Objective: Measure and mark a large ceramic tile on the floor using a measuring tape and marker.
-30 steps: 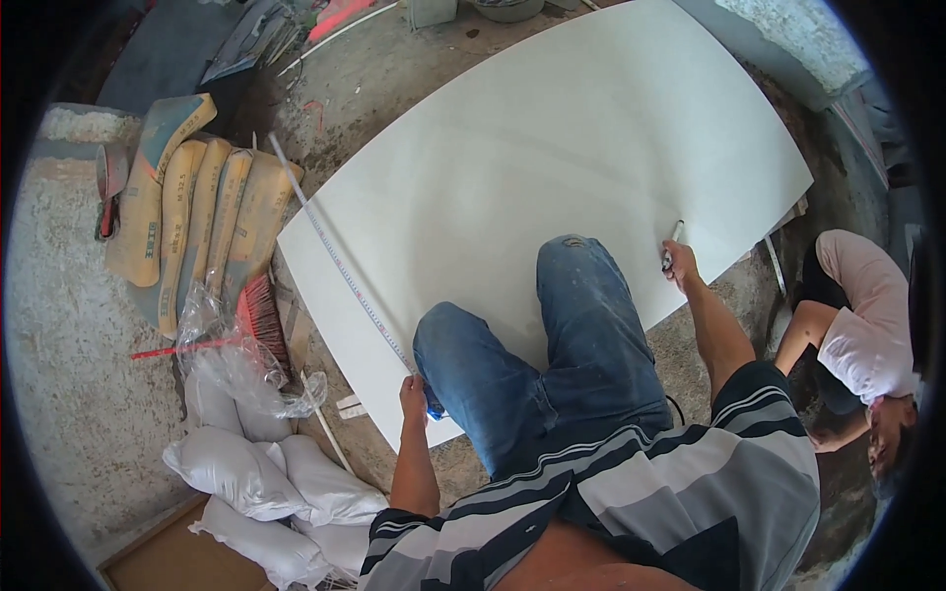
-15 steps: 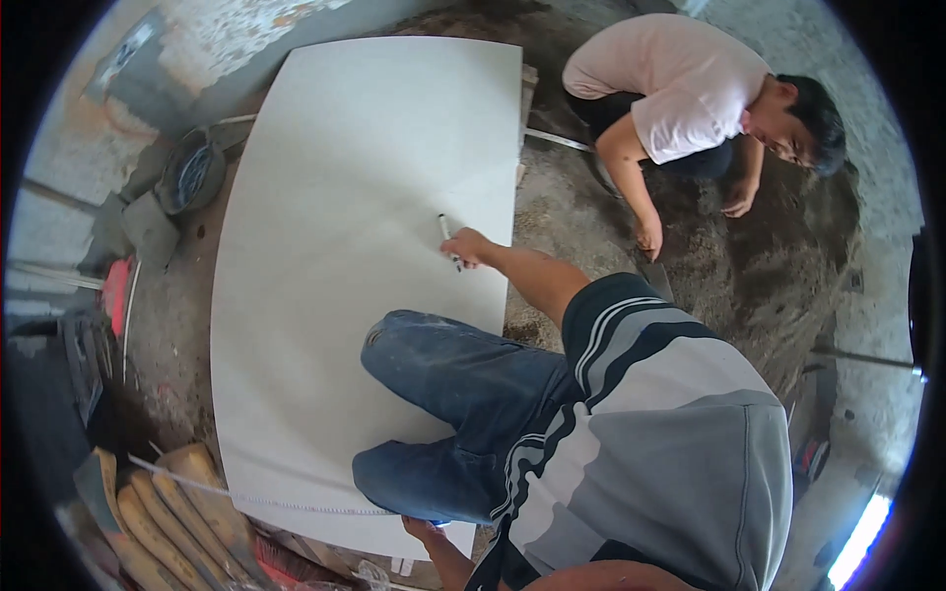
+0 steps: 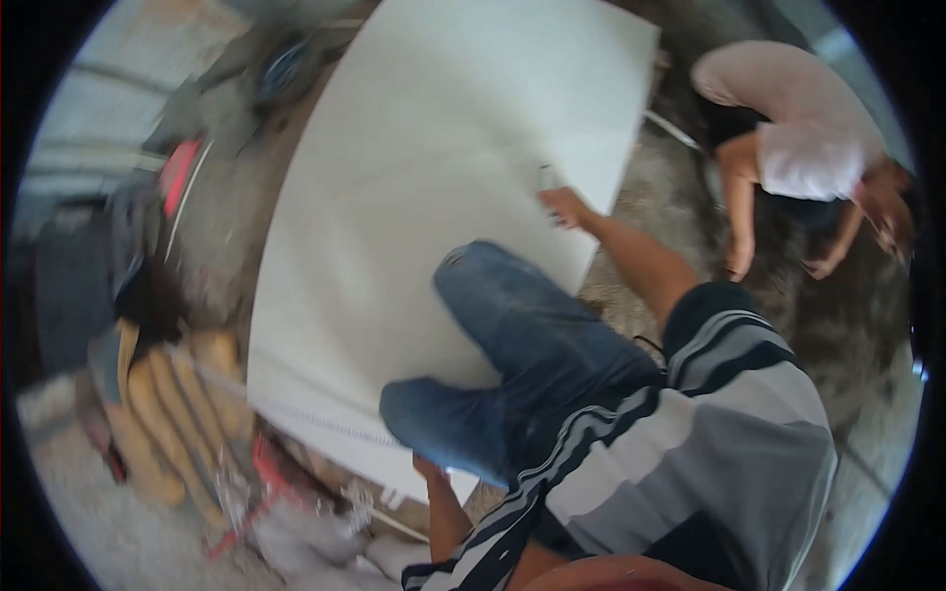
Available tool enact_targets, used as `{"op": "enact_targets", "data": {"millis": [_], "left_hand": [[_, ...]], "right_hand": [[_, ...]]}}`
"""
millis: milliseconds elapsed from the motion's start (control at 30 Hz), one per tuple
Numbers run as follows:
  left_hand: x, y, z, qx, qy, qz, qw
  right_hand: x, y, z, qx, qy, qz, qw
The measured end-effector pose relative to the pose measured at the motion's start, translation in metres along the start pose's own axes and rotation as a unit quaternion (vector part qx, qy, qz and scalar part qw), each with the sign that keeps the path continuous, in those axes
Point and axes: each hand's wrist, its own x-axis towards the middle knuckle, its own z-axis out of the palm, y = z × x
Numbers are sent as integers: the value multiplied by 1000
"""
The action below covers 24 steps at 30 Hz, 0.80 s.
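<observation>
I kneel in jeans on a large white board. My right hand is closed around a slim marker, white with a dark tip, just above the board's right part. Low in the view, my left hand is at the board's near edge beside my knee, its fingers partly hidden by my leg. It grips a tape measure, whose case is mostly hidden. The pale blade runs left from it across the board and out past its edge.
A person in a pale shirt crouches at the right, hands near the rough floor. Yellowish long-shaped pieces, a red brush and plastic wrapping lie at the lower left. A bucket stands at the upper left.
The whole view has swung, so board and crouching person appear shifted and tilted, with more clutter showing at the lower left. Both hands keep their holds, and the picture is blurred.
</observation>
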Motion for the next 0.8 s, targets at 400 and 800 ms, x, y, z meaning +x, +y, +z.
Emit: {"op": "enact_targets", "data": {"millis": [400,800], "left_hand": [[8,-2,12,12,77,10,997],[8,-2,13,14,71,-15,997]], "right_hand": [[-29,-59,-17,43,40,160,985],[-32,-51,-18,68,34,149,986]]}}
